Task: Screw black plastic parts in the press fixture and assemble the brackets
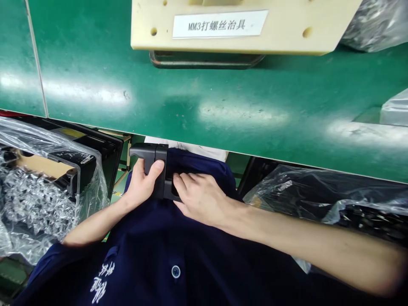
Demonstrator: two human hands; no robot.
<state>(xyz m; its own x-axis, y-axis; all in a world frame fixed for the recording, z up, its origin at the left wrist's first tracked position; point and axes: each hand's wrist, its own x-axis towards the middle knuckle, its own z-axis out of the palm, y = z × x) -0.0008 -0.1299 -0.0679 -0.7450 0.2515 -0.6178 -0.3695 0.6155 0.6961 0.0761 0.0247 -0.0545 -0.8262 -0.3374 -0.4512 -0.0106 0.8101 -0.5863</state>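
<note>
A black plastic bracket-like part (156, 170) with hooked ends is held over my lap, just below the bench edge. My left hand (143, 180) wraps round its left side, thumb pressed on the front face. My right hand (199, 195) grips its lower right end, with the fingers curled into the recess there. Both hands are closed on the same part. The fingertips of my right hand are partly hidden by the part and by the hand itself.
Ahead lies a green bench (178, 102) bearing a cream fixture block (280, 29) with a printed label. A plastic-lined black crate (108, 157) stands left, holding many wrapped pieces. Clear plastic (287, 191) covers dark parts at right. Plastic bags (379, 25) lie on the bench's right.
</note>
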